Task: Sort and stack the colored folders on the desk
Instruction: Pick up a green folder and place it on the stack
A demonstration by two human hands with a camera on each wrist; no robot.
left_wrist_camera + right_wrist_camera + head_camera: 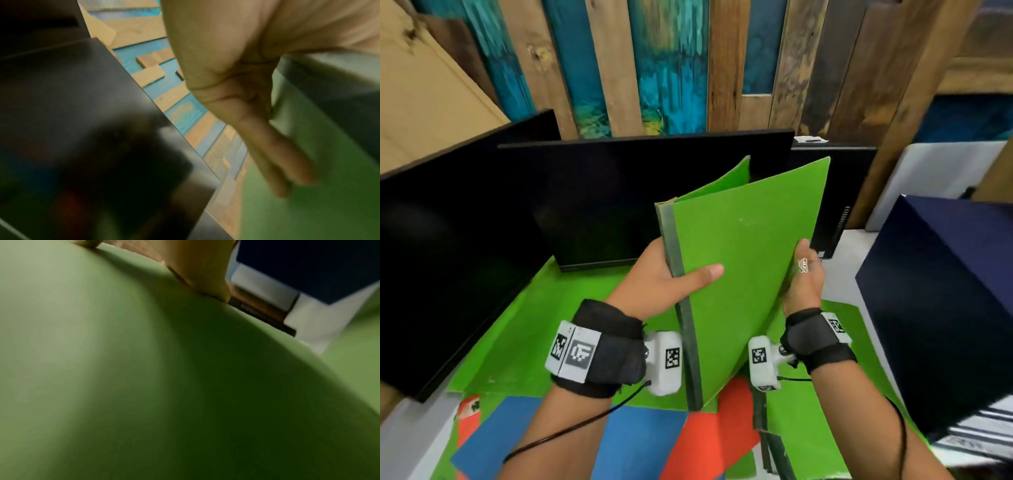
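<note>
step: green folder (743, 260) lifted upright, mid-sort
grip: left hand (664, 277) clamps spine, right hand (804, 277) pinches edge
next: lay on green pile (544, 329)

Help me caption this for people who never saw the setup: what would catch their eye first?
The bright green folder held up at centre, tilted, its covers slightly parted: the left hand grips its dark spine side, the right hand its opposite edge. Below it, blue folders and an orange-red folder lie overlapping on the desk. Behind stand dark monitors before a wall of wooden and blue-painted planks.
</note>
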